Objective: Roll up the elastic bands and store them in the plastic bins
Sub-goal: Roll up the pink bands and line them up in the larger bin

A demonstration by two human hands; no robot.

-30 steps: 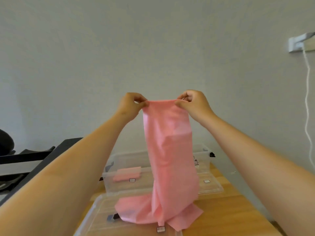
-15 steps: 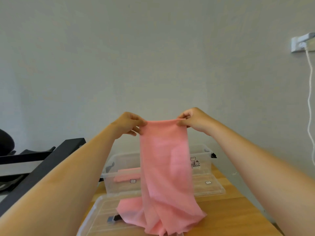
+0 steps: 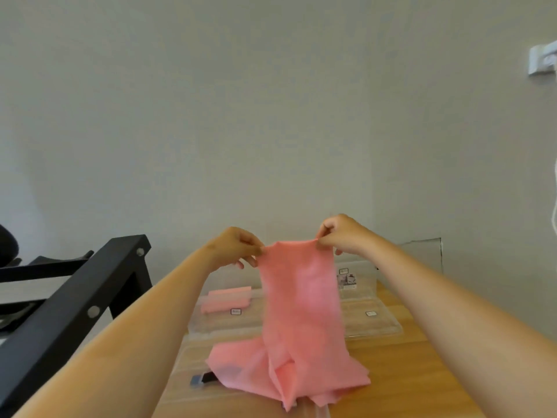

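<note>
A wide pink elastic band [image 3: 301, 312] hangs in front of me, its top edge stretched between both hands. My left hand [image 3: 238, 245] pinches the top left corner and my right hand [image 3: 340, 233] pinches the top right corner. The band's lower end lies bunched on a clear plastic bin lid [image 3: 193, 357] near me. Behind it stands a clear plastic bin [image 3: 223, 324] holding a folded pink band [image 3: 227, 298]. A second clear bin [image 3: 367, 297] sits further back on the right.
The bins rest on a wooden table [image 3: 404, 375]. A black metal frame [image 3: 75, 312] slants along the table's left side. A white wall socket [image 3: 542, 60] with a cord is at the upper right. A grey wall stands close behind the table.
Both hands have lowered the band's top edge steadily toward the table, and more of the band has piled up on the near lid. The view has tilted, showing more of the black frame.
</note>
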